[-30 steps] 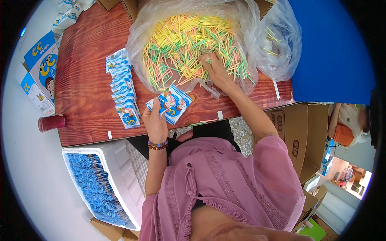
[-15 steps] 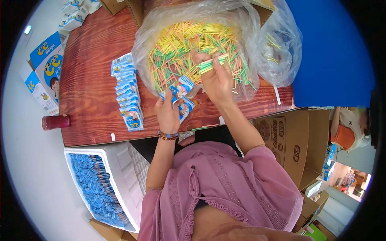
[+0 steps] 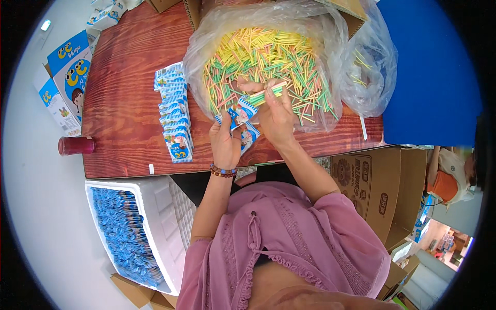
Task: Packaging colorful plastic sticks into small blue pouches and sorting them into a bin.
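Coloured sticks (image 3: 266, 94), bundled over near half of clear bag (image 3: 248, 18), pinched between thumb and fingers of your right hand (image 3: 278, 118), seemingly to stay aligned; your left hand (image 3: 225, 142) pinches blue-white packets (image 3: 242, 113), overlapped likely for single grip; packet row (image 3: 174, 114) at 9 o'clock; foam box (image 3: 159, 209) at 7; cardboard flap (image 3: 354, 21) crowding bag at 1

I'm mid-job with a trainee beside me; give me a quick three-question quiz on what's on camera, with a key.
1. What does the right hand hold?
2. True or false: the left hand holds blue-and-white packets.
3. Fill in: from the person's side, the row of packets on the table lies to the ___ of the clear plastic bag.

Key: 1. A bundle of coloured sticks. 2. True. 3. Left.
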The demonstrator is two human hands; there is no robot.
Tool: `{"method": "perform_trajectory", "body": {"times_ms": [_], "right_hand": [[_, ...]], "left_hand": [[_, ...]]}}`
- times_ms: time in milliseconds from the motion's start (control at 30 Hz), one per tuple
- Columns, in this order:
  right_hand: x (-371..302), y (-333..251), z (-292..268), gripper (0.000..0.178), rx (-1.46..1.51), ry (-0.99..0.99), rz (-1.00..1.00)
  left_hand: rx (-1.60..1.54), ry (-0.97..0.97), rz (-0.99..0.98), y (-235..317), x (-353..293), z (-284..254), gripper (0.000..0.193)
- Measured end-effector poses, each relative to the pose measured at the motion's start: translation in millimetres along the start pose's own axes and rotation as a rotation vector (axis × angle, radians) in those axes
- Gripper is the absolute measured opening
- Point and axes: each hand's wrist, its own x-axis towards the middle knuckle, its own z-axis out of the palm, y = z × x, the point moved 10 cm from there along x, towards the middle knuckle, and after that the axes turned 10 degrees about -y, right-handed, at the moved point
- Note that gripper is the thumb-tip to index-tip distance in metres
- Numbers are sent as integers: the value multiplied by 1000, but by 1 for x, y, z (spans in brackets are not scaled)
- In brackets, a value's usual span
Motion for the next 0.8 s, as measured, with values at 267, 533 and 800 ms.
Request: {"method": "perform_trajectory", "body": {"times_ms": [267,533,800], "right_hand": [[-10,16,-4,18,-239,-1,85],[-6,26,0,34,-543,-186,107],[2,25,-21,42,-139,20,94]], "left_hand": [[39,54,45,5,1,-2,20],[-18,39,43,1,5,-11,18],[-88,-11,26,-12,11,-26,18]]}}
